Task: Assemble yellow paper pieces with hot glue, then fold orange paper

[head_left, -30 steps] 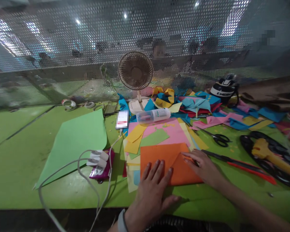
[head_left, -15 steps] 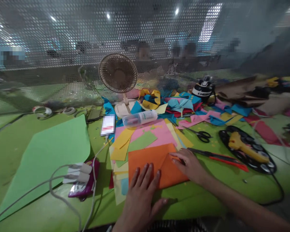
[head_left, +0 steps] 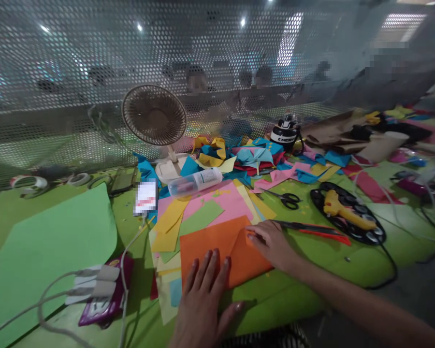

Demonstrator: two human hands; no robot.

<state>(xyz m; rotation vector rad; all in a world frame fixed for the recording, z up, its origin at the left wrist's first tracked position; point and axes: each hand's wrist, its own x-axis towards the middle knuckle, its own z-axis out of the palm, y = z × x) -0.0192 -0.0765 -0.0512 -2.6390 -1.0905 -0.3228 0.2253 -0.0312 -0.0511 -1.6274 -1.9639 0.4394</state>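
Note:
A sheet of orange paper (head_left: 206, 237) lies in front of me on top of other coloured sheets, with a diagonal crease or flap edge near its middle. My left hand (head_left: 205, 297) rests flat on its lower left part, fingers spread. At the paper's upper right, my right hand (head_left: 271, 244) has its thumb and forefinger closed on the flap edge; the curled fingers partly hide that corner. Under the orange paper show a pink sheet (head_left: 199, 208), yellow strips (head_left: 168, 227) and a green strip (head_left: 202, 216).
Right of the papers lie scissors (head_left: 290, 200), a black and red cutter-like tool (head_left: 315, 228) and a yellow glue gun (head_left: 348, 212) on a black tray. A clear bottle (head_left: 195, 182), a fan (head_left: 154, 116) and paper scraps stand behind. A purple power strip (head_left: 108, 295) with plugs sits left.
The view has turned slightly to the right, so things on the table appear further left. Both hands keep nearly the same places on the orange paper.

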